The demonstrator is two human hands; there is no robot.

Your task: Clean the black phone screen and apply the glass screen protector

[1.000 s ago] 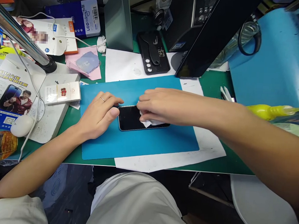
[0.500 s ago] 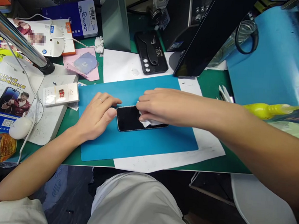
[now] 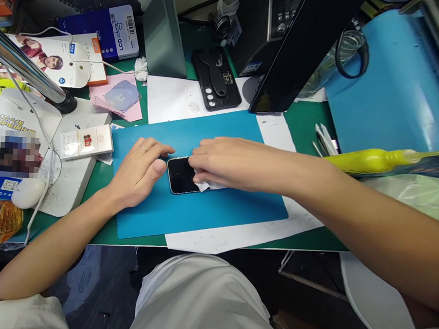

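A phone (image 3: 181,176) with a dark screen lies face up on the blue mat (image 3: 202,212). My right hand (image 3: 217,162) is closed on a white wipe (image 3: 205,185) that rests against the screen. This hand and its forearm hide the phone's right part. At the phone's left end is my left hand (image 3: 140,172), wearing a ring. Its fingers are stretched out and its thumb is apart from them. The fingertips are close by the phone's upper left corner; whether they touch it I cannot tell.
Behind the mat lies a black phone case (image 3: 216,81), next to a dark upright panel (image 3: 302,51). A cigarette pack (image 3: 87,142) sits on a white base (image 3: 71,186) at left. A yellow-green tool (image 3: 374,162) is beyond my right forearm.
My right hand has slid a little left along the screen with the wipe. My left hand keeps its place by the phone's end. The whole view has shifted slightly.
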